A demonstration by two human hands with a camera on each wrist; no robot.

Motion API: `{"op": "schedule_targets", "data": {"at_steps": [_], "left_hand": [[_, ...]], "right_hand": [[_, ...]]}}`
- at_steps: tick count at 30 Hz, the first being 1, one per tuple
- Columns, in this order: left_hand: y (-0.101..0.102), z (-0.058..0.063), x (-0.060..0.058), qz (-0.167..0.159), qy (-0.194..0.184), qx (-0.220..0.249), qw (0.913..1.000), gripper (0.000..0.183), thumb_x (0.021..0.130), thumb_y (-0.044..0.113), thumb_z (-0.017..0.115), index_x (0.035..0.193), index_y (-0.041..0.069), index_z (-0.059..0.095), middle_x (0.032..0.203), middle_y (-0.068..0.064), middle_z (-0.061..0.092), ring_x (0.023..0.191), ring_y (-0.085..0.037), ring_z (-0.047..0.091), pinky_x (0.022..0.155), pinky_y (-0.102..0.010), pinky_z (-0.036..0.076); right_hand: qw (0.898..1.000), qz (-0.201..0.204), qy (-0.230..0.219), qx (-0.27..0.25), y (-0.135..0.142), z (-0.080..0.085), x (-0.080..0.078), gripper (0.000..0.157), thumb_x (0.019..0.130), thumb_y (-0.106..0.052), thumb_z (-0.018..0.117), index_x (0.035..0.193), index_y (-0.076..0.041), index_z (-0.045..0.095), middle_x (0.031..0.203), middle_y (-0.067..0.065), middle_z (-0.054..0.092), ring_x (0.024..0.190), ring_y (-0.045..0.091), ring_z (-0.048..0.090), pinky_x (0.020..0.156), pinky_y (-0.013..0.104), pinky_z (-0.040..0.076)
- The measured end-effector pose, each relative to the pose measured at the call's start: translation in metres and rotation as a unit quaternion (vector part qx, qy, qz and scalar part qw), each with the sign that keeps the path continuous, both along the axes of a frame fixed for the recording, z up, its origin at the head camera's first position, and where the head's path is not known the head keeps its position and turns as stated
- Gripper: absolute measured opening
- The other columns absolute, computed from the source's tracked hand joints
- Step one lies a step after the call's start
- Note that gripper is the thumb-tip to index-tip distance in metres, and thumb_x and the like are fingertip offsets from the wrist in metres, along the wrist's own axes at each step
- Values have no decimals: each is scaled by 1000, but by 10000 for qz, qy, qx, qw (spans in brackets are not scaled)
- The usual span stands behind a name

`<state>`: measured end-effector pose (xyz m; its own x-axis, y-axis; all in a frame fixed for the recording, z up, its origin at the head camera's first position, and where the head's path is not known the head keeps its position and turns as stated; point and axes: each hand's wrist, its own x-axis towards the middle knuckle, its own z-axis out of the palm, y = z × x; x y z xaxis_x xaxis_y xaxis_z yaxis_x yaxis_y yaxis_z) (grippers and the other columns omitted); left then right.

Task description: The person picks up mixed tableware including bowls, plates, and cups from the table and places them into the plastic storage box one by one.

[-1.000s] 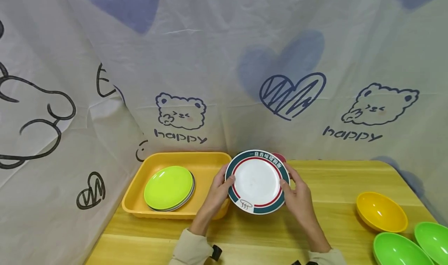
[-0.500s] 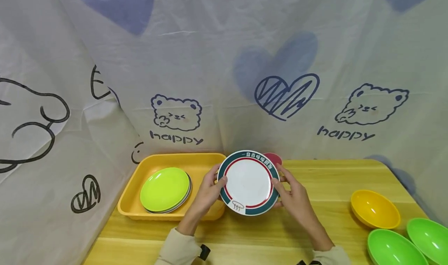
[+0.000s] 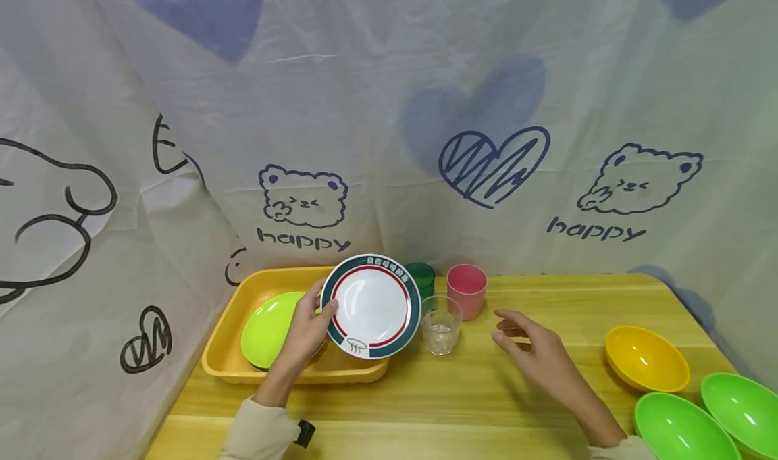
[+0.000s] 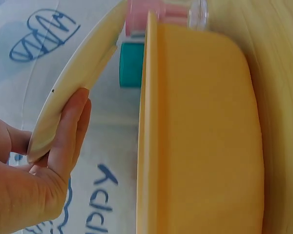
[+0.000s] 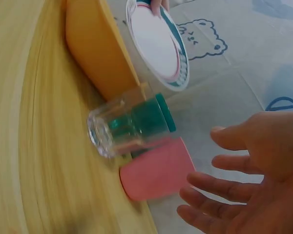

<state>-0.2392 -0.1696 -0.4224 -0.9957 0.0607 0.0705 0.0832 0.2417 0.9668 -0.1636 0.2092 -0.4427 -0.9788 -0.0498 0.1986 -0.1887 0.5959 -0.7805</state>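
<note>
A white plate [image 3: 372,308] with a dark green rim and a red ring is tilted up above the right part of the yellow tray [image 3: 213,338]. My left hand [image 3: 307,325] holds it by its left edge, thumb on the face and fingers behind, as the left wrist view shows. My right hand [image 3: 537,352] hovers over the table with fingers apart and nothing in them. Nearest to it are a pink cup [image 3: 467,294] and a clear glass [image 3: 441,331]; a green cup [image 3: 422,279] stands behind the glass. In the tray lies a lime-green plate [image 3: 270,328], partly covered by my left hand.
At the right of the wooden table [image 3: 450,406] sit a yellow bowl [image 3: 647,357] and two green bowls [image 3: 685,427], one cut off by the frame edge. A printed cloth [image 3: 389,109] hangs behind the table.
My right hand has let go of the plate and moved right. My left hand has carried the plate left over the tray, which uncovers the pink cup, the glass and the green cup.
</note>
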Motion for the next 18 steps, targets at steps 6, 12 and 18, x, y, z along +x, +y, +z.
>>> {"op": "schedule_targets", "data": {"at_steps": [6,12,18], "left_hand": [[-27,2,0,261,-211,-450,9984,47,107,8,52,152,4,42,120,-28,64,77,-25,70,59,-34,63],[-57,6,1,499,-285,-794,9952,49,108,9,49,155,3,36,126,-31,60,77,-25,70,61,-34,63],[-82,4,4,618,-341,-704,9950,49,108,6,46,155,-2,33,126,-36,56,73,-24,69,58,-36,63]], "right_hand": [[9981,44,117,610,21,1,8,43,98,-18,72,137,-2,61,123,19,69,111,38,66,88,54,59],[9916,149,236,1263,41,-1,17,42,94,-16,76,133,-3,64,123,19,68,109,38,66,88,58,58],[9847,294,473,1651,62,-3,28,34,92,-13,78,124,-6,70,118,11,70,108,37,67,88,58,56]]}}
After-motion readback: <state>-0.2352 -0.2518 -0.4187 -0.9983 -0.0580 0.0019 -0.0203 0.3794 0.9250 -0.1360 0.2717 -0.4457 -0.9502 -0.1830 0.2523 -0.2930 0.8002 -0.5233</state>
